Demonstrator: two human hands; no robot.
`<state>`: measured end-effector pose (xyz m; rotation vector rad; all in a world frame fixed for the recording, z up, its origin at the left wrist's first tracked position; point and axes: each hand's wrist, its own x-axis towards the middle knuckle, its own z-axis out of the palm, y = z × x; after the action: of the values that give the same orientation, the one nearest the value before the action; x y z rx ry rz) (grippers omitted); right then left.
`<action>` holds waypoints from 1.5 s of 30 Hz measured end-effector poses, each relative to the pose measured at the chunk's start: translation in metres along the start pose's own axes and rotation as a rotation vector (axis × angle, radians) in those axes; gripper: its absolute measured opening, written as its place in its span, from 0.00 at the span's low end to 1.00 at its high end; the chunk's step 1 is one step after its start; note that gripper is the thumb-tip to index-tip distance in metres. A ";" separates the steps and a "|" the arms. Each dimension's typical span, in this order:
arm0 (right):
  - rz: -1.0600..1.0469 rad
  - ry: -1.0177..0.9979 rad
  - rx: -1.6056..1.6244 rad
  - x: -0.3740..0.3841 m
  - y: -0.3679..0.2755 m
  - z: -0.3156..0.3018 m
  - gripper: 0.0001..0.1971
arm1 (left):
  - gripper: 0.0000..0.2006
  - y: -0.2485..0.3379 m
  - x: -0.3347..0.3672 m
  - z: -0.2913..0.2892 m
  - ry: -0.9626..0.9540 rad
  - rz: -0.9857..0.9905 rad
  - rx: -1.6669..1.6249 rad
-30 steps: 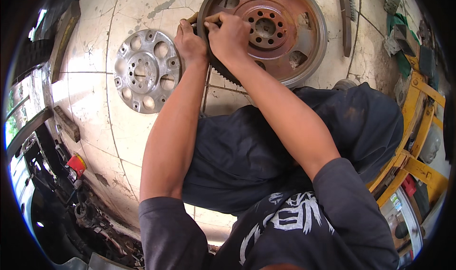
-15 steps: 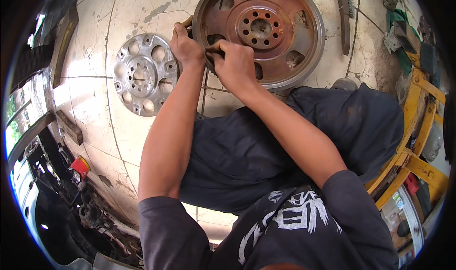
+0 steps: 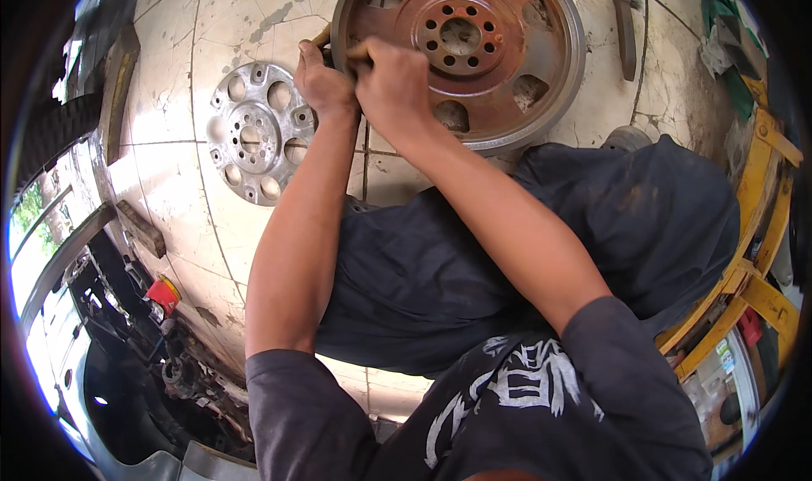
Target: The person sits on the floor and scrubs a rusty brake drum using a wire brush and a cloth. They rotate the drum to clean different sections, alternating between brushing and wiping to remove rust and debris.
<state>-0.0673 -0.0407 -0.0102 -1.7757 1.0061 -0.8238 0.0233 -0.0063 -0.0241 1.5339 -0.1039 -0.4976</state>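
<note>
A large, rust-brown flywheel with a grey toothed rim lies in front of me, cut off by the top of the view. My left hand is closed on its left edge, some fingers hidden by the rim. Just to the right, my right hand is closed over that same edge. Whatever its curled fingers hold is hidden. To the left of my left wrist, a silver round plate with several holes rests flat on the tiles.
A long-handled wire brush lies at the far right. Yellow metal framing stands along my right side. On the left are a small wooden block, a red can and dark vehicle parts. The tiled floor is cracked.
My right hand has moved up and left along the flywheel's edge, with its fingers still curled. My left hand stays at the rim. The whole view has shifted slightly.
</note>
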 end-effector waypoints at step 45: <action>-0.031 -0.480 -0.174 -0.016 -0.005 -0.059 0.09 | 0.26 -0.024 0.014 -0.013 0.023 0.034 -0.015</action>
<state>-0.1234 -0.0474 0.0146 -2.0115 0.7470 -0.3043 0.0344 0.0014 -0.0512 1.5199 -0.1079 -0.4525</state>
